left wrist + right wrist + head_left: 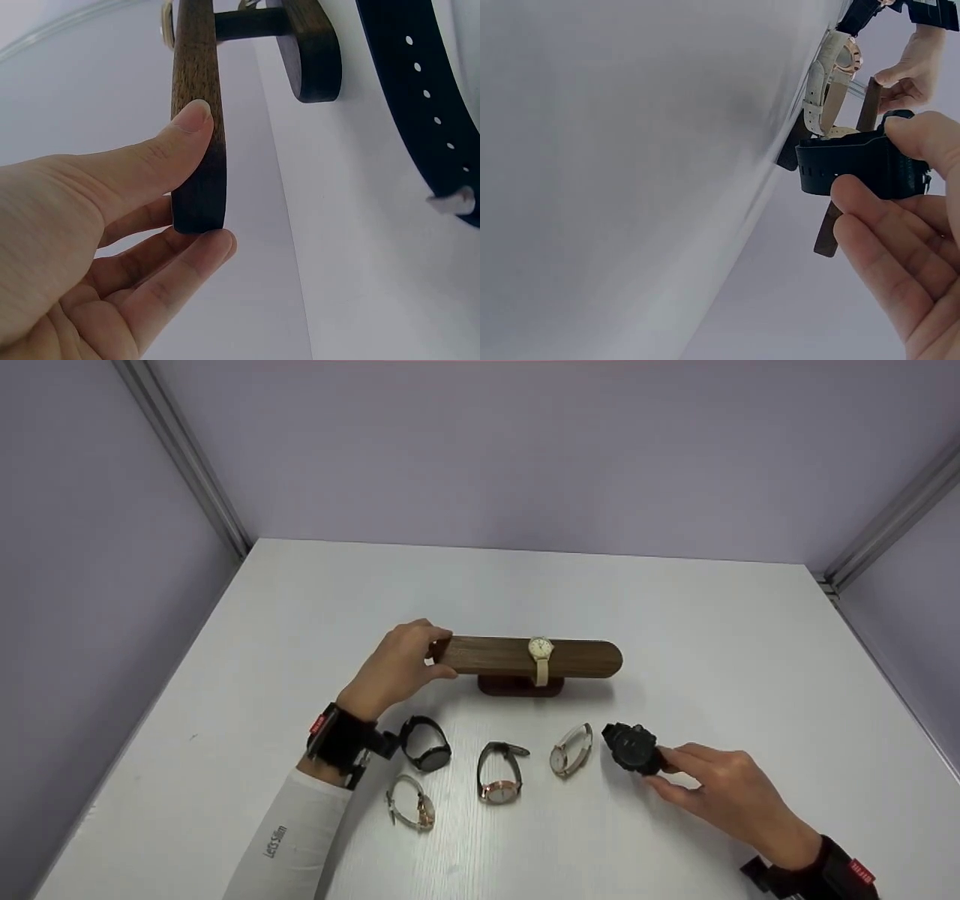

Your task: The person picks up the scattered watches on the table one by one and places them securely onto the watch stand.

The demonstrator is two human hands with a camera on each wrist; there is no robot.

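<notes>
Two hands at work: left hand (396, 669) pinching the left end of the wooden stand (529, 657), right hand (724, 795) gripping the black watch (631, 748) on the white table (712, 630). Carrying a cream watch (540, 655), stand mid-table. Four more watches in front, near edge. Beyond, bare tabletop to lilac walls (525, 450).

The white desk (675, 607) is carrying a wooden stand (525, 658) and, in front of it, five watches: black (426, 742), silver (411, 802), rose-gold (500, 772), beige (570, 750) and chunky black (631, 748).
</notes>
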